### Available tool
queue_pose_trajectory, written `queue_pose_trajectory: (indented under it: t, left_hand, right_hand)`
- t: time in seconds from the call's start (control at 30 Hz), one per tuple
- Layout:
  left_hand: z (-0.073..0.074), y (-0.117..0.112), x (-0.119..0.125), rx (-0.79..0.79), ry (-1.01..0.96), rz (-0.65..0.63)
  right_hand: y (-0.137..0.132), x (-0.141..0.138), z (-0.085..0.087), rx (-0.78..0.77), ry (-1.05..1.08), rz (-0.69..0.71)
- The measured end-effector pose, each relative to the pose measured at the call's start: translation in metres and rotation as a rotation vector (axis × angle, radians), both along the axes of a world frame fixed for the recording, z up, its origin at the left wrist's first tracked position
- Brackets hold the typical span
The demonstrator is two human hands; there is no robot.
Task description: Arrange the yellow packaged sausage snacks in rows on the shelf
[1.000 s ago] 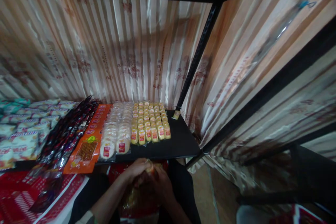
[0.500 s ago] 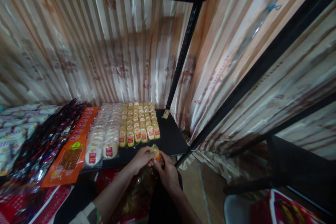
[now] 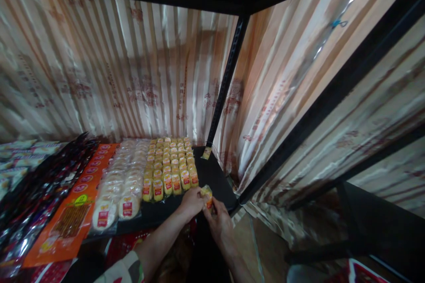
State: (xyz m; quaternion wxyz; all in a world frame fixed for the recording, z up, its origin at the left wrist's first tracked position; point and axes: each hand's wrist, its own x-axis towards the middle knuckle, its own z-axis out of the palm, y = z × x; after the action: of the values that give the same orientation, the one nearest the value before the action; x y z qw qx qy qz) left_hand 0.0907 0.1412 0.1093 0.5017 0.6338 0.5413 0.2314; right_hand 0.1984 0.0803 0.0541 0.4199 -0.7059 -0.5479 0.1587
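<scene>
Both my hands meet at the front edge of a black shelf (image 3: 215, 177). My left hand (image 3: 191, 203) and my right hand (image 3: 219, 223) pinch one small yellow snack packet (image 3: 207, 195) with a red label between them. The packet sits just right of several rows of the same yellow packets (image 3: 169, 166) laid flat on the shelf. A bag that I cannot make out hangs low between my forearms in the dark.
Left of the yellow rows lie round white cakes in wrappers (image 3: 122, 185), orange packs (image 3: 76, 203), dark glossy packs (image 3: 40, 190) and pale packs (image 3: 16, 150). A striped foil sheet (image 3: 133, 66) lines the back and right side. A black upright post (image 3: 226, 84) stands at the shelf's back corner.
My hands rose from below the shelf edge, lifting the yellow packet out of the bag and up to the shelf's front right. The view shifted right and down.
</scene>
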Motion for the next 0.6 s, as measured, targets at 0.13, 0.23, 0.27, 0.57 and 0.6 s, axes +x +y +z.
queue_pose_trajectory:
  t: [0.13, 0.23, 0.27, 0.57, 0.6]
  left_hand:
    - [0.002, 0.016, 0.016, 0.141, 0.159, -0.021]
    - [0.002, 0.030, 0.028, 0.191, 0.182, -0.033]
    - [0.001, 0.035, 0.032, 0.201, 0.166, -0.022]
    - [0.011, 0.076, 0.060, 0.147, 0.087, 0.155]
    - [0.014, 0.081, 0.062, 0.133, 0.072, 0.165]
  right_hand:
    - [0.018, 0.011, -0.007, 0.022, 0.049, -0.042]
    - [0.036, 0.020, -0.007, 0.031, 0.052, -0.083]
    - [0.043, 0.022, -0.005, 0.038, 0.041, -0.097]
    - [0.114, 0.036, 0.016, 0.072, -0.044, -0.158]
    - [0.123, 0.038, 0.017, 0.091, -0.065, -0.152]
